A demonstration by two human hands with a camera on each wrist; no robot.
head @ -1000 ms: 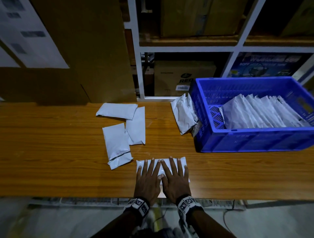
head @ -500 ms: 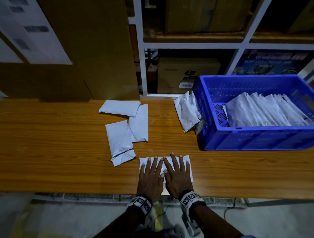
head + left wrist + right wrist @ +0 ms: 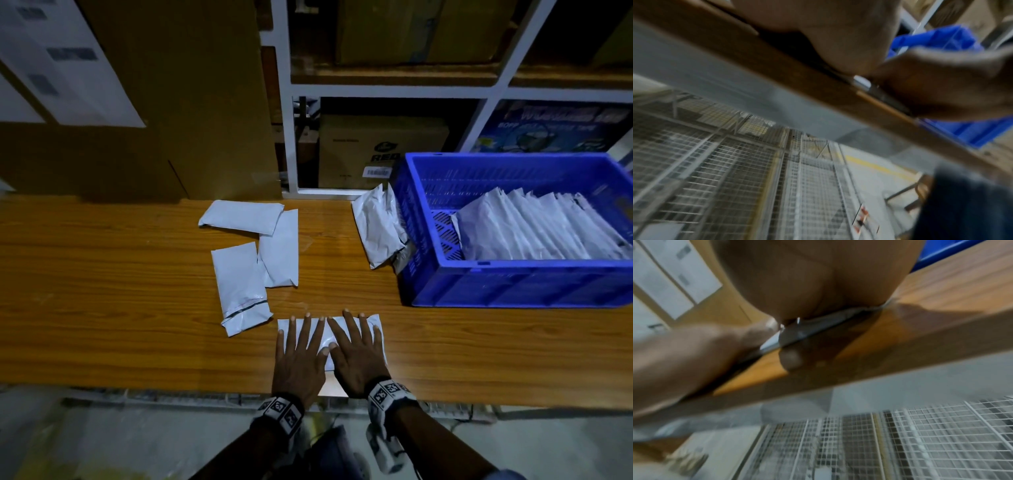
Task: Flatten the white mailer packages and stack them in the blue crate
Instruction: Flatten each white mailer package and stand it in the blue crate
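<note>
A white mailer (image 3: 326, 337) lies flat at the near edge of the wooden table (image 3: 102, 325). My left hand (image 3: 299, 353) and right hand (image 3: 356, 349) press down on it side by side, fingers straight and spread. Most of the mailer is hidden under my palms. In the right wrist view its thin edge (image 3: 818, 331) shows under my palm. The blue crate (image 3: 513, 284) stands at the right with several white mailers (image 3: 534, 229) leaning inside. Three more mailers (image 3: 253, 246) lie at mid-table. A crumpled one (image 3: 376, 226) leans on the crate's left wall.
White shelving (image 3: 376, 89) with cardboard boxes stands behind the table, and a large cardboard box (image 3: 154, 102) at the back left. Wire mesh racking (image 3: 756, 186) lies below the table edge. The table's left part is bare wood.
Both hands stay pressed on the mailer, sliding slightly forward over it. The camera view has shifted a little; the other mailers and crate have not moved.
</note>
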